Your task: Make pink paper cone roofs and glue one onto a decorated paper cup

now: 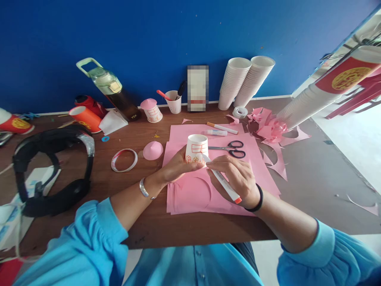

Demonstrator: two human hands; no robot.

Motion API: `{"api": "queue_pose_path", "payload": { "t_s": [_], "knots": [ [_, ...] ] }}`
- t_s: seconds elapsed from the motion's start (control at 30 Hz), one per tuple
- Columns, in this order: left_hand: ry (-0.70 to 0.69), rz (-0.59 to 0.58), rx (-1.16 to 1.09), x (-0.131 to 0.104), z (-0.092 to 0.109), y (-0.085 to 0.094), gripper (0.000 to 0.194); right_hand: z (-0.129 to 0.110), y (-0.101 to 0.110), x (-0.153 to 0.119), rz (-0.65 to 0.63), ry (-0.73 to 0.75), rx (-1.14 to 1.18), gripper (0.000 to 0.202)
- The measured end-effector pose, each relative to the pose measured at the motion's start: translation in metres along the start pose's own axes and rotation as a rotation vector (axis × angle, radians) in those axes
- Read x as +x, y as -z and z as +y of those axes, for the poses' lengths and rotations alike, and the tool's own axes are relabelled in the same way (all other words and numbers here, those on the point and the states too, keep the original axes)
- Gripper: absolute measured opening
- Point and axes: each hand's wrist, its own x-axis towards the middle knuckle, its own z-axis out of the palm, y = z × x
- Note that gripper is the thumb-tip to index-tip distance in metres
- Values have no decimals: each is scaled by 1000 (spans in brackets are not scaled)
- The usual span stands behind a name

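Note:
My left hand is closed around a white paper cup, held upside down over the pink paper. Orange-red window lines and small flowers are drawn on the cup's side. In my right hand is a white marker with an orange-red end, its tip at the cup's wall. Beneath both hands lie stacked pink paper sheets, the top one with a cut curve. Black-handled scissors rest just behind the cup. A pink paper cone sits left of my left hand.
At the back stand a finished-looking cup with a pink cone top, a cup of pens, a phone, a bottle and cup stacks. Pink scraps lie right. A black headset-like band and tape roll lie left.

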Motion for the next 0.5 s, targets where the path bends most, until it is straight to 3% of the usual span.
{"api": "queue_pose_path", "payload": {
  "t_s": [0.33,0.5],
  "knots": [
    [14,1,-9,0,0,-1,34,-1,2,2,-10,-3,8,31],
    [11,38,5,-1,0,-2,43,4,7,-5,67,31,7,39]
  ]
}}
